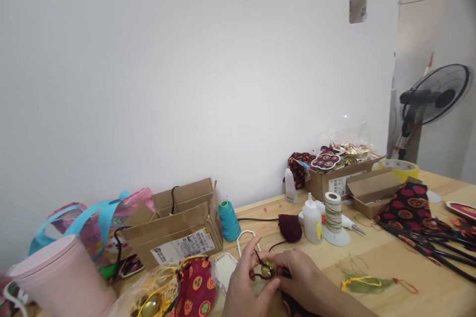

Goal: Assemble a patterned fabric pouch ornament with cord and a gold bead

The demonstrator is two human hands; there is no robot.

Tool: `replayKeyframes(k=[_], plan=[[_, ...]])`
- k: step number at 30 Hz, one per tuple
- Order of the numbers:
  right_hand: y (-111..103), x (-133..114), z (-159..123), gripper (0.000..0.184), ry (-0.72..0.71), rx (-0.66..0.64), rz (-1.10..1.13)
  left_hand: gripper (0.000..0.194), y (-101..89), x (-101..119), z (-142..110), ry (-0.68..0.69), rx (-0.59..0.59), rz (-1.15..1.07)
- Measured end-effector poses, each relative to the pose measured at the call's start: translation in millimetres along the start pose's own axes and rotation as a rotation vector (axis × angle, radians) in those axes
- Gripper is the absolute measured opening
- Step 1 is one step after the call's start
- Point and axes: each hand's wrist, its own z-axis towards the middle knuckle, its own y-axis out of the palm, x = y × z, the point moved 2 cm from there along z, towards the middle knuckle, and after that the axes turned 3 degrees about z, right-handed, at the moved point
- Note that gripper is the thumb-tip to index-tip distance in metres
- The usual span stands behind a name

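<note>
Both my hands meet at the bottom middle of the view, over a wooden table [409, 262]. My left hand [243, 282] and my right hand [303, 277] pinch a small brass-coloured bell [267, 269] between their fingertips. A dark red cord [257, 257] loops around the bell and runs toward a ball of dark red yarn [290, 228]. Dark patterned cloth [292, 307] lies under my right wrist. A red bag with flower print [197, 290] lies just left of my left hand, with another gold bell [150, 305] beside it.
A teal thread spool [228, 220], white glue bottles [312, 219], a ribbon spool [333, 218] and open cardboard boxes [174, 233] stand behind the hands. A pink container [63, 277] sits bottom left. Patterned fabric and dark sticks [420, 228] lie right. A fan [433, 96] stands at far right.
</note>
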Motion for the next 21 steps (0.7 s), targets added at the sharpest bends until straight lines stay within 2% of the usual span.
replayKeyframes(k=[4,13,21], plan=[[1.1,-0.1,0.6,0.011,-0.035,0.050,-0.037,0.060,-1.4,0.9,1.5,-0.005,-0.041,0.055],[4.7,4.8,2.9,0.012,-0.082,0.066,-0.094,0.061,-0.9,-2.2,2.0,0.002,-0.035,0.103],[1.5,-0.4,2.0,0.010,-0.085,0.055,-0.129,0.063,-3.4,-7.7,4.1,0.015,-0.147,0.216]])
